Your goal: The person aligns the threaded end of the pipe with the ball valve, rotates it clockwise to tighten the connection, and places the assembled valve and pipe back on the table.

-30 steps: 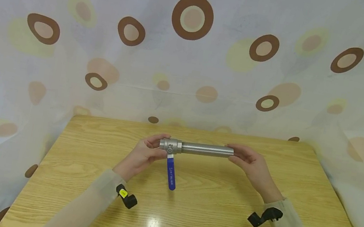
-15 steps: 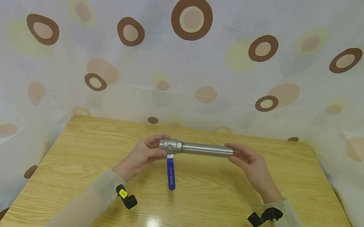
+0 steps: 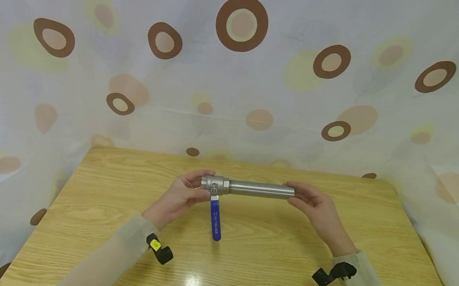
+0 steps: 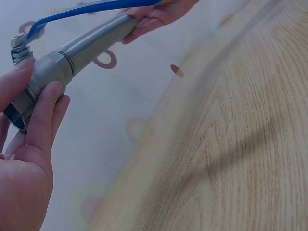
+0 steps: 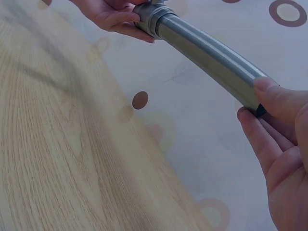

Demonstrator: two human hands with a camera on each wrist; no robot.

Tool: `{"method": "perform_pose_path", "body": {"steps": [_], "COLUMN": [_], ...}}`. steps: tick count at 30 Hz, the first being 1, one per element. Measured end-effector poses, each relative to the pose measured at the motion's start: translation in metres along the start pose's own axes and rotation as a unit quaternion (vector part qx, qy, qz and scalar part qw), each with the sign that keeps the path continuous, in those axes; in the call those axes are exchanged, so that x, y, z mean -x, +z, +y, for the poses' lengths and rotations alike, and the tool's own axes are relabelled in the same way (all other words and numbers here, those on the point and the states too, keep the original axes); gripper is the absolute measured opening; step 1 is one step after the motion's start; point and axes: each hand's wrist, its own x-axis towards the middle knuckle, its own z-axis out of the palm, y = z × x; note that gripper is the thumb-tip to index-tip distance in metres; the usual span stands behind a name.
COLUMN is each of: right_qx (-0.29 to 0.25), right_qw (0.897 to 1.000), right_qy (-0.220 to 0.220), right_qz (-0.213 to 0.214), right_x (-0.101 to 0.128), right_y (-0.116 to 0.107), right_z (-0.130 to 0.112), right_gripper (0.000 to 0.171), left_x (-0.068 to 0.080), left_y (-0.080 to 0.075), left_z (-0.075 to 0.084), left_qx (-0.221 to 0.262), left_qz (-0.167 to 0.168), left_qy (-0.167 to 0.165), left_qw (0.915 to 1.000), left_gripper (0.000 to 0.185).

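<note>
A steel ball valve (image 3: 218,184) with a blue lever handle (image 3: 215,219) is joined to a straight metal pipe (image 3: 261,189), and both are held level above the table. My left hand (image 3: 178,199) grips the valve body, thumb on the near side and fingers curled round the far side. In the left wrist view the valve's open end (image 4: 15,115) shows between thumb and fingers, and threads (image 4: 69,60) show where the pipe enters. With thumb and fingertips, my right hand (image 3: 322,218) pinches the pipe's far right end. The handle points toward me, slanting slightly right.
Below the hands lies a wood-grain table (image 3: 262,275), its back edge against a white curtain (image 3: 238,89) printed with brown and yellow rings. The curtain also hangs along both sides. A black camera mount (image 3: 159,248) sits on each wrist.
Both hands keep their hold on the valve and pipe, with almost no movement. The pipe's right end shifts very slightly left and then back.
</note>
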Motion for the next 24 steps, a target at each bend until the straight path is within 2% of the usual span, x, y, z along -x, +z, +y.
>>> {"method": "perform_pose_path", "body": {"steps": [3,10,16,22,24], "right_qx": [0.009,-0.016,0.025,0.0,0.007], "right_qw": [1.0,1.0,0.999,0.999,0.999], "right_qy": [0.006,0.014,0.03,0.034,0.035], "right_qz": [0.004,-0.012,-0.001,-0.013,-0.011], "right_x": [0.0002,0.0002,0.0005,-0.0008,-0.0007], "right_y": [-0.0001,0.0004,0.0001,0.0011,0.0013], "right_z": [0.0,-0.0005,-0.0022,-0.0029,-0.0028], "right_gripper": [0.044,0.049,0.047,0.051,0.049], "left_x": [-0.0002,-0.0018,-0.0004,0.0018,0.002], "left_y": [-0.0006,-0.0034,-0.0032,-0.003,-0.0033], "left_z": [-0.0012,-0.0036,-0.0023,-0.0009,-0.0012], "left_qx": [-0.002,-0.01,-0.006,-0.006,-0.005], "left_qz": [0.002,0.002,-0.001,-0.004,-0.003], "left_qy": [0.001,0.007,0.005,0.006,0.004], "left_qw": [1.0,0.9999,1.0,1.0,1.0], "left_gripper": [0.058,0.059,0.058,0.056,0.056]}}
